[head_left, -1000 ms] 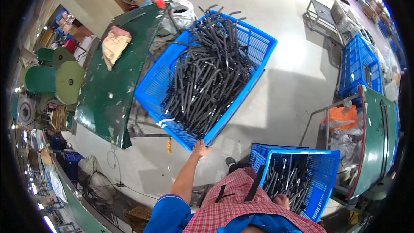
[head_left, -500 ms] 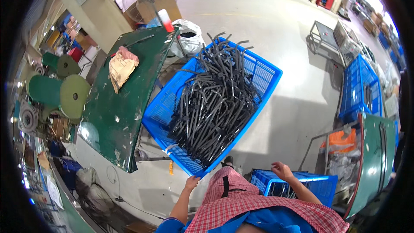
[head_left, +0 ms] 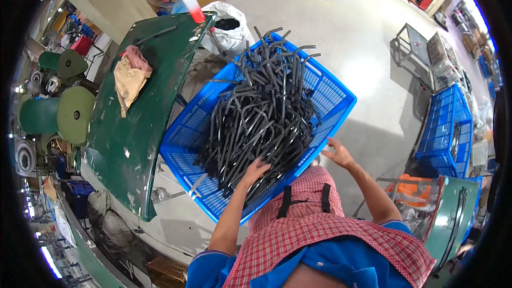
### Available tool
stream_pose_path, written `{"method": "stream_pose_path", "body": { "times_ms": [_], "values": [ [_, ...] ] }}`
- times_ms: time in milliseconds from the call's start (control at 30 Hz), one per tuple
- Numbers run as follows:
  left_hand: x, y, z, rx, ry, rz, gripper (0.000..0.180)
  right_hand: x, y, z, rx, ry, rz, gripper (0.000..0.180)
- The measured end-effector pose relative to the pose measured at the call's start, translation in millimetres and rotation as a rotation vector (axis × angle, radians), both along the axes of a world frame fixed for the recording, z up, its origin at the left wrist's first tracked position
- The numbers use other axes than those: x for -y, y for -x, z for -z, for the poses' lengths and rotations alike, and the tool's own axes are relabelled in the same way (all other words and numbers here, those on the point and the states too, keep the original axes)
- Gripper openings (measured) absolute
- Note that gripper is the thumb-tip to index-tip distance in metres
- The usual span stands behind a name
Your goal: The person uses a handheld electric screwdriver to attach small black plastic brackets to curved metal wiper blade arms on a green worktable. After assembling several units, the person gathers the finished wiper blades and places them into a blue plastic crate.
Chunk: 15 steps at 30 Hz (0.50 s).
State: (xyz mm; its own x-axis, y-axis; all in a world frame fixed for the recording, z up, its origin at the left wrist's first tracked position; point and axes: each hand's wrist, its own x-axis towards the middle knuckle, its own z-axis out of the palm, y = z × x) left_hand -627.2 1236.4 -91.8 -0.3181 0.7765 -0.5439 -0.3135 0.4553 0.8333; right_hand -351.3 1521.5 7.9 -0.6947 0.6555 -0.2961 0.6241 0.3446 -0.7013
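Observation:
A blue plastic crate [head_left: 340, 108] stands in front of me, heaped with black bent tubes [head_left: 261, 120]. My left hand [head_left: 256, 171] is over the near part of the heap, its fingers slightly apart and at the tubes; no tube shows clearly in its grasp. At the crate's right rim is my right hand [head_left: 340, 153], thumb and fingers spread, fingertips close to or touching the edge. I cannot tell how firmly they touch it.
To the left is a green table [head_left: 154, 82] with a crumpled paper bag [head_left: 130, 82] and a red-and-white bottle [head_left: 192, 6]. Behind the crate stands a white sack [head_left: 234, 34]. Farther right are another blue crate [head_left: 440, 128], a metal cart [head_left: 413, 48] and a green tabletop [head_left: 453, 213].
My left hand has gone from the crate's near corner onto the tubes. My right hand has moved forward from beside the smaller blue crate to the big crate's right rim.

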Motion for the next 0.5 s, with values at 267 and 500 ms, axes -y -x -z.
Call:
{"method": "stream_pose_path", "body": {
  "times_ms": [267, 500],
  "values": [
    [-277.6, 105.1, 16.5, -0.185, 0.218, -0.06, 0.105, -262.4, 162.6, 124.3, -0.172, 0.333, 0.129, 0.095],
    [-440.0, 192.4, 112.0, -0.353, 0.268, -0.193, 0.084, -356.9, 276.7, 252.0, -0.069, 0.351, 0.196, 0.092]
  ]
}}
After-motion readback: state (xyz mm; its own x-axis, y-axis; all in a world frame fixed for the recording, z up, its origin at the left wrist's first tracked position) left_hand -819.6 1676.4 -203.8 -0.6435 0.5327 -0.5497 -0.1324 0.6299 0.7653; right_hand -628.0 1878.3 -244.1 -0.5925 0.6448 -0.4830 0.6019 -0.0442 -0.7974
